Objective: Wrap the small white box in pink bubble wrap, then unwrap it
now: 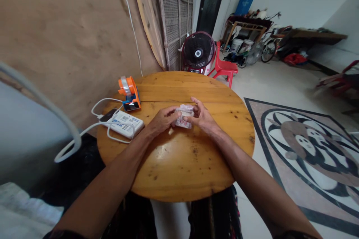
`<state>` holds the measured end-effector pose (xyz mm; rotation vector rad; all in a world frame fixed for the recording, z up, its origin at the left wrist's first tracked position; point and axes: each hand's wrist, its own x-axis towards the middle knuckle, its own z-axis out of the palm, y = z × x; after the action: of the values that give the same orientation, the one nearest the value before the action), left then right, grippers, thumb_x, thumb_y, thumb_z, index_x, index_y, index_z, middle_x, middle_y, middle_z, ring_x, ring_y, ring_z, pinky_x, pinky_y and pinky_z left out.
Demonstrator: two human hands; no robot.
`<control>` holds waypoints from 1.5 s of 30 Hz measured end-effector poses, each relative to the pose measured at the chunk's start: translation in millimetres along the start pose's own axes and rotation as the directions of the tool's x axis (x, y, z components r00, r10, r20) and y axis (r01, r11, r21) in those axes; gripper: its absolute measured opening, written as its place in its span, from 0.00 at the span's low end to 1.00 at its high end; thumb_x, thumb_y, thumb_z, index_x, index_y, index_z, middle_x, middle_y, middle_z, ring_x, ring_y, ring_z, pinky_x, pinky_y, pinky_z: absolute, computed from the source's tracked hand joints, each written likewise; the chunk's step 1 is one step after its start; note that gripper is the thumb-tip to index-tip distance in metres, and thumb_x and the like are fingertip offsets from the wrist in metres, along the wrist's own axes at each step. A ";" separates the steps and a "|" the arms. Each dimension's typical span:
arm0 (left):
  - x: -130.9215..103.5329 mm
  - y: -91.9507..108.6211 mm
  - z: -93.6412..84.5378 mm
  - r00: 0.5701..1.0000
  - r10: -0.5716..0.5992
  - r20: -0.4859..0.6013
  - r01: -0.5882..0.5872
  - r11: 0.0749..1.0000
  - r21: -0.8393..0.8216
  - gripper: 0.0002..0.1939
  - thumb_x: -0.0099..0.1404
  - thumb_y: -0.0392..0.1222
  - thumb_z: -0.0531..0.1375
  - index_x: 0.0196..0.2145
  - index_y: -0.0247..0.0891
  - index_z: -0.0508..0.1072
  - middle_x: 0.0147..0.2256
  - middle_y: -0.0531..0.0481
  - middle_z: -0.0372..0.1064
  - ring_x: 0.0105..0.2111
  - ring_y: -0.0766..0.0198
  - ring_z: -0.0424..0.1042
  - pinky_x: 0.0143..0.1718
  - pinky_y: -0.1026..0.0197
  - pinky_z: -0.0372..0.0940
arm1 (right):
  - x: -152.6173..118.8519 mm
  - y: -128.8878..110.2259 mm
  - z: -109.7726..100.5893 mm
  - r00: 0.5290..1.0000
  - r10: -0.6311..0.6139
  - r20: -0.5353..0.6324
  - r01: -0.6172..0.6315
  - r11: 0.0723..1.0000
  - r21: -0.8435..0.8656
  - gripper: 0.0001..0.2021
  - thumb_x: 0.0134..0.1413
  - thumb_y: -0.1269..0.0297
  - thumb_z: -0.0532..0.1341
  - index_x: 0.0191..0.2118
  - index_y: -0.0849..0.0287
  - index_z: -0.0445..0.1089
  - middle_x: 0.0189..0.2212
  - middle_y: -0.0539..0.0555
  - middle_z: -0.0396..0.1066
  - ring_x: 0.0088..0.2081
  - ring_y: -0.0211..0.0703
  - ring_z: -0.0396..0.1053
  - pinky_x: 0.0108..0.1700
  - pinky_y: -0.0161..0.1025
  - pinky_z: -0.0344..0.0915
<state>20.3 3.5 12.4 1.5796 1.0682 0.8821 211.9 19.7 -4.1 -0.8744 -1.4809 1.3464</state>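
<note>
Over the middle of the round wooden table [179, 171], a small packet wrapped in clear plastic [184, 116] is held between my two hands. It looks whitish with some red marking; its contents cannot be made out. My left hand [163, 120] grips its left side, thumb on top. My right hand [204, 118] has hold of the right side, its thumb across the front and the index finger raised away from it. Parts of the packet are covered by the fingers.
To the left stand an orange and blue tape dispenser [134, 97] and a white box-like device [126, 123] with a white cable [109, 123] looping over it. Behind the table are a fan [198, 50] and a red plastic chair [226, 66]. A wall runs along the left.
</note>
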 end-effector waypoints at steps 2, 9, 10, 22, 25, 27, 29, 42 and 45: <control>0.6 -3.8 -0.2 0.999 0.050 -0.013 -0.049 0.998 0.041 0.24 0.63 0.52 0.57 0.50 0.33 0.72 0.31 0.50 0.73 0.26 0.67 0.67 0.28 0.66 0.62 | -1.2 -1.2 -1.5 1.000 0.001 0.006 -0.001 1.000 -0.021 0.52 0.35 0.55 0.75 0.65 0.53 0.48 0.51 0.58 0.71 0.49 0.48 0.72 0.56 0.49 0.67; -0.2 -7.4 2.6 0.976 0.220 -0.007 -0.212 0.947 0.242 0.24 0.69 0.50 0.50 0.55 0.34 0.70 0.53 0.43 0.71 0.51 0.56 0.69 0.53 0.59 0.61 | 0.5 1.6 -0.7 1.000 0.003 -0.031 -0.004 0.999 -0.046 0.51 0.35 0.53 0.74 0.64 0.54 0.50 0.45 0.55 0.74 0.45 0.48 0.74 0.54 0.49 0.69; -0.8 -6.6 3.1 0.976 0.216 0.018 -0.215 0.955 0.203 0.25 0.70 0.50 0.49 0.58 0.34 0.68 0.54 0.43 0.69 0.52 0.56 0.68 0.54 0.58 0.61 | 0.8 2.3 -0.6 0.999 0.001 -0.032 -0.002 0.999 -0.046 0.51 0.35 0.53 0.74 0.64 0.54 0.50 0.45 0.55 0.74 0.45 0.48 0.74 0.54 0.49 0.69; 5.8 -13.7 5.5 0.985 0.127 0.117 -0.112 0.985 -0.128 0.29 0.65 0.53 0.57 0.58 0.34 0.66 0.53 0.43 0.70 0.48 0.57 0.71 0.50 0.59 0.65 | -4.1 -10.4 -10.8 0.999 -0.008 0.032 0.013 0.990 -0.141 0.53 0.36 0.57 0.75 0.67 0.54 0.48 0.52 0.59 0.69 0.51 0.49 0.70 0.55 0.50 0.68; 6.9 -14.9 6.6 0.991 0.095 0.098 -0.081 0.987 -0.139 0.28 0.64 0.53 0.58 0.56 0.34 0.67 0.50 0.44 0.72 0.44 0.59 0.72 0.46 0.61 0.66 | -4.5 -9.4 -14.1 0.999 0.037 0.016 -0.035 0.991 -0.128 0.55 0.34 0.57 0.75 0.67 0.56 0.47 0.50 0.60 0.69 0.49 0.49 0.71 0.53 0.50 0.70; 6.5 -14.1 6.8 0.992 0.090 0.089 -0.078 0.988 -0.131 0.28 0.64 0.53 0.57 0.56 0.33 0.67 0.49 0.44 0.72 0.43 0.60 0.72 0.46 0.61 0.66 | -4.6 -7.1 -13.3 0.998 0.061 -0.005 -0.061 0.992 -0.114 0.55 0.34 0.56 0.75 0.67 0.55 0.47 0.50 0.59 0.70 0.47 0.49 0.72 0.53 0.49 0.70; 5.6 -12.5 6.3 0.989 0.106 0.107 -0.092 0.987 -0.128 0.29 0.64 0.53 0.57 0.58 0.33 0.65 0.49 0.44 0.71 0.44 0.60 0.71 0.46 0.61 0.65 | -5.3 -5.3 -10.6 0.998 0.058 -0.015 -0.059 0.994 -0.093 0.54 0.34 0.55 0.75 0.67 0.55 0.47 0.49 0.58 0.71 0.46 0.49 0.73 0.53 0.49 0.70; 1.8 -7.2 3.9 0.970 0.177 0.169 -0.174 0.984 -0.030 0.26 0.66 0.52 0.57 0.57 0.35 0.66 0.49 0.45 0.71 0.45 0.59 0.70 0.47 0.60 0.63 | -12.9 -7.4 -2.3 0.999 -0.024 0.032 0.028 0.991 -0.133 0.49 0.44 0.53 0.70 0.68 0.57 0.46 0.53 0.60 0.71 0.52 0.51 0.72 0.57 0.51 0.67; 3.4 -7.7 6.6 0.979 0.166 0.121 -0.163 0.986 -0.040 0.27 0.64 0.52 0.58 0.56 0.35 0.67 0.49 0.44 0.71 0.45 0.58 0.70 0.47 0.60 0.64 | -11.8 -6.7 -3.7 0.999 -0.048 -0.001 0.046 0.976 -0.214 0.49 0.45 0.52 0.70 0.68 0.57 0.46 0.53 0.61 0.70 0.54 0.52 0.69 0.59 0.52 0.64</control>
<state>25.8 5.5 3.5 1.6932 0.8425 0.8933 219.6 9.0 0.5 -0.9721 -1.6533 1.1626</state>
